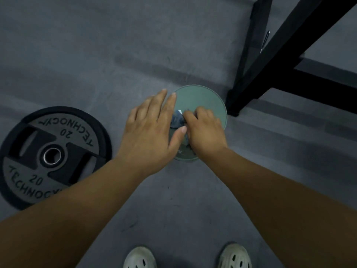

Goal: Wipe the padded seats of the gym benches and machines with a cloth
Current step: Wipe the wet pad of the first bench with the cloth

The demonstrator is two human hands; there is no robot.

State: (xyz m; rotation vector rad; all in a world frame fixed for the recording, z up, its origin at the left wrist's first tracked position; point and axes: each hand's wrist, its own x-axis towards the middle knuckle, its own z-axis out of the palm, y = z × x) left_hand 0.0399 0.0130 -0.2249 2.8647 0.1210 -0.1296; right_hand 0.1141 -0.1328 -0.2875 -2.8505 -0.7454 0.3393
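Nearest us, two pale shoes (140,257) stand on the grey floor (96,55), toes pointing ahead. Both forearms reach forward and converge above a round green bucket (199,97) that sits on the floor straight in front of the feet. The right hand (204,130) has its fingers curled round a bunched blue-grey cloth (177,119) and holds it over the bucket's mouth. The left hand (150,130) lies just beside it with the fingers straight and spread, gripping nothing; its thumb reaches toward the cloth, though we cannot tell whether it touches. The cloth thus sits between the two hands, wholly in the right one's keeping, crumpled with no clear long axis. We cannot tell whether the bucket holds water. We judge this a rinsing or wringing step, with no seat yet being wiped. Left of the bucket a weight plate (50,155) marked 20 lies flat on the floor. Farther off, to the right, rises a black machine frame (270,74); no padded seat is visible.
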